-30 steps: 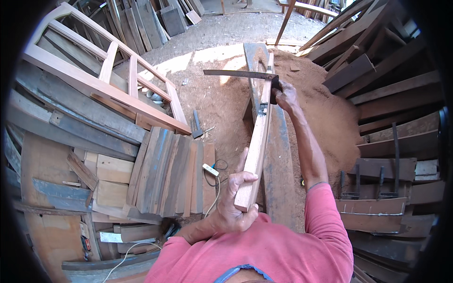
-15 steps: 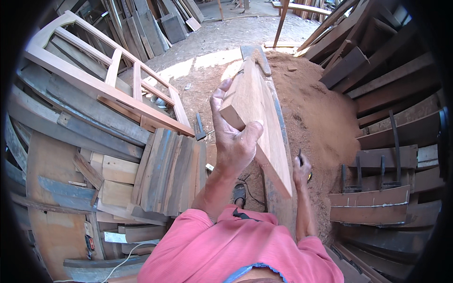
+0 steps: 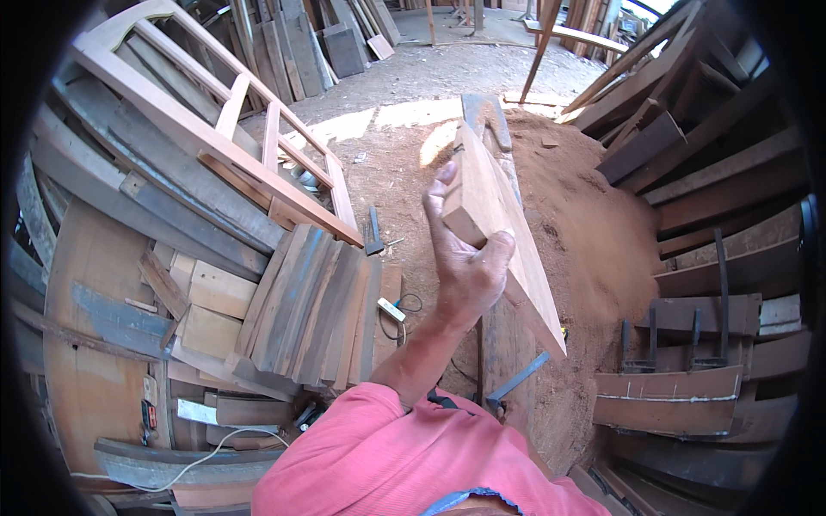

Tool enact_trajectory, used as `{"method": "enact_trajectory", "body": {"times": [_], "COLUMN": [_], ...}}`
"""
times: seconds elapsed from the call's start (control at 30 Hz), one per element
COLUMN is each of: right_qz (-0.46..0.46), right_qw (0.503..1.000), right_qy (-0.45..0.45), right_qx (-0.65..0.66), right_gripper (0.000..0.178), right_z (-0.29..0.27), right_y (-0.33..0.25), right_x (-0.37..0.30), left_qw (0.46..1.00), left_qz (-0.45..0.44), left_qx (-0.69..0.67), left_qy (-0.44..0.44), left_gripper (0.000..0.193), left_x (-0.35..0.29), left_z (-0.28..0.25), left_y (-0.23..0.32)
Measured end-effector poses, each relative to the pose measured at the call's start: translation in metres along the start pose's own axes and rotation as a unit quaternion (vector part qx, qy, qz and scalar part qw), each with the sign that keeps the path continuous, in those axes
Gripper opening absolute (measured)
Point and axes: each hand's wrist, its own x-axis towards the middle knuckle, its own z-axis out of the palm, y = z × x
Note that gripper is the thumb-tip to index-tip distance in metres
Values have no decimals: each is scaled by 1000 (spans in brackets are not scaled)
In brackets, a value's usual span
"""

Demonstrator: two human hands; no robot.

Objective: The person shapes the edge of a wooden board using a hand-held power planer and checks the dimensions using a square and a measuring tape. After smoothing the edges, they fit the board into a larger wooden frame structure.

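My left hand (image 3: 471, 258) is closed around the near end of a pale wooden board (image 3: 514, 232), thumb on the near side and fingers on the far side. The board is held tilted above a long, worn wooden beam (image 3: 506, 348). A flat blue-grey metal blade (image 3: 521, 378), looking like part of a try square, shows low over the beam, close to my body. My right forearm runs down beside the pink shirt; the hand at its end is mostly hidden, so its fingers cannot be made out. A small yellow thing (image 3: 564, 331) peeks out behind the board's edge.
Stacked boards (image 3: 301, 310) stand at left, below a wooden door frame (image 3: 228, 163). A clamp-like metal piece (image 3: 372, 232) and a white power strip (image 3: 391, 310) lie on the ground. Sawdust (image 3: 594, 224) is heaped at right, beside clamps (image 3: 723, 301) and leaning planks.
My left hand and the board have shifted right in view. My right hand has drawn back from beside the beam toward my body, and the metal blade now shows there.
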Motion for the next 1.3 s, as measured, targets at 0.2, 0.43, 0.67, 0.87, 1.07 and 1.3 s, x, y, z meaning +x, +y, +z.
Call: {"method": "enact_trajectory", "body": {"times": [0.2, 0.43, 0.67, 0.87, 1.07, 1.3], "right_qz": [-29, 134, -163, -163, -241, -276], "right_qw": [999, 800, 514, 553, 451, 495], "right_qy": [-16, -88, -188, -190, -211, -152], "right_qx": [13, 578, 821, 794, 833, 810], "right_gripper": [37, 58, 81, 65, 57, 52], "right_z": [-38, -48, -188, -222, -249, -265], "right_y": [-32, -33, -194, -262, -306, -310], "right_x": [12, 85, 85, 91, 64, 59], "left_qw": [999, 1000, 992, 973, 950, 954], "left_qz": [-20, 21, 77, 0, -36, -10], "left_qx": [6, 14, 33, -55, -108, -98], "left_qy": [-41, -5, 93, 223, 292, 282], "left_gripper": [85, 81, 68, 60, 53, 47], "left_x": [-2, -3, -18, -13, 19, 30], "left_z": [0, -1, -52, -100, -106, -83], "left_y": [-6, -9, -23, -23, -11, -5]}}
